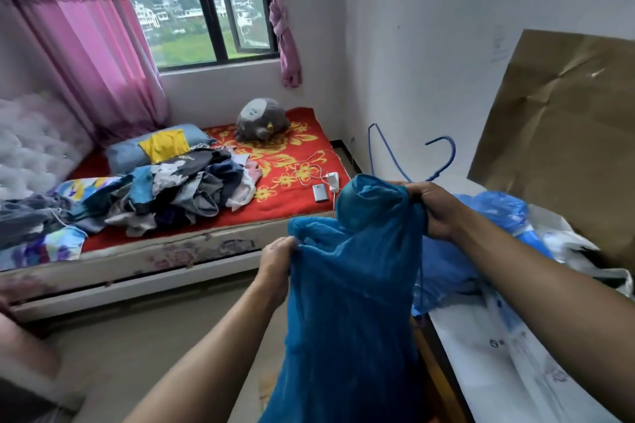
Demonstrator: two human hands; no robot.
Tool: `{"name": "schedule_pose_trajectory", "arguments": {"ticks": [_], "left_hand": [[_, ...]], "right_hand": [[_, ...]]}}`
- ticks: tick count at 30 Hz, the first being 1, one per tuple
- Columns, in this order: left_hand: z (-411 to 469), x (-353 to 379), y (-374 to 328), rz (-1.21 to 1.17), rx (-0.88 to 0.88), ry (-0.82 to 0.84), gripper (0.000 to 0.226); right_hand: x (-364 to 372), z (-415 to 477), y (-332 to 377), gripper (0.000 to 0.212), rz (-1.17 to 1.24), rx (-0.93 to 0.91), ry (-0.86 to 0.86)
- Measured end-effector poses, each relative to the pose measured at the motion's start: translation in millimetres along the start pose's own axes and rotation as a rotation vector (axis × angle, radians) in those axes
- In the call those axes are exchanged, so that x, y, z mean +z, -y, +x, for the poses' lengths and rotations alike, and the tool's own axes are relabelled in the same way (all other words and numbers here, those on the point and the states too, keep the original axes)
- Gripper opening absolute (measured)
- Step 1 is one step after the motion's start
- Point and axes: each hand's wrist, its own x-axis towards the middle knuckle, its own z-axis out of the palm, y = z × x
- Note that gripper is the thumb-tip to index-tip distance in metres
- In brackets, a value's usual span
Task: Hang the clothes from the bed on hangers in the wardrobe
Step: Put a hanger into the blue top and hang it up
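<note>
Both hands are closed on cloth. The left hand (276, 259), at 7 o'clock, pinches a bunched shoulder of the blue garment (354, 285). The right hand (438, 211), at 3 o'clock, grips its neck just under the hanger (448, 154), whose hook rises toward 2 o'clock; whether those fingers also hold the hanger I cannot tell. The garment hangs between the hands, off the bed. The step looks like seating it on the hanger: steady the hook with the right, draw the shoulder out and over the hanger's arm with the left, gently, since the thin cloth may snag. The bed (302, 197), at 9 to 10 o'clock, carries a pile (192, 189) of clothes, a phone (319, 192) and a plush (263, 125). A window (202, 3) sits at 11 o'clock and cardboard (556, 134) at 2 o'clock. No wardrobe shows.
</note>
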Motion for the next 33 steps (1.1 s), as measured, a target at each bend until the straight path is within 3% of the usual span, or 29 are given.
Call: {"name": "schedule_pose_trajectory", "arguments": {"ticks": [2,5,8,12,16,18,20,22,24,26,30,33], "left_hand": [[-1.1,-10.1,-19.5,-0.408,-0.1,0.035,0.027],[-5.8,-18.2,-38.0,-0.501,-0.168,0.072,0.036],[-10.1,-20.9,-31.7,-0.182,-0.207,0.164,0.044],[-18.9,-26.7,-17.9,0.107,-0.243,0.352,0.066],[-25.4,-26.7,-5.9,0.621,-0.138,0.444,0.033],[-22.5,-30.1,5.4,0.828,-0.064,0.256,0.027],[-16.3,-40.2,13.1,0.701,0.023,-0.059,0.025],[-8.6,-52.8,9.2,0.26,0.03,-0.312,0.019],[-4.0,-64.0,-7.0,-0.205,-0.058,-0.34,0.004],[0.0,-78.0,-21.6,-0.439,-0.13,-0.21,0.017],[-7.5,-99.8,-39.7,-0.373,-0.143,-0.086,0.017],[-17.2,-111.4,-41.9,-0.019,-0.037,-0.13,0.027]], "right_hand": [[3.1,-1.5,0.6,0.006,-0.03,0.029,-0.048],[9.7,-3.0,0.3,0.017,-0.025,0.028,-0.017],[25.6,-4.6,1.8,0.025,-0.054,0.057,0.109],[44.5,-1.0,-2.2,0.018,-0.181,0.091,0.177],[56.3,4.4,-5.5,0.021,-0.135,0.088,0.167],[58.3,7.2,-4.9,0.025,-0.107,0.079,0.127],[57.9,8.8,-4.3,0.029,-0.085,0.064,0.076],[54.1,11.6,-5.1,0.03,-0.054,0.058,0.012],[51.9,9.9,-8.2,0.026,-0.078,0.064,-0.031],[53.4,5.8,-14.3,0.028,-0.263,0.07,-0.113],[48.1,12.8,-32.7,0.033,-0.794,-0.063,-0.405],[52.9,17.8,-34.5,0.035,-0.752,-0.096,-0.476]]}}
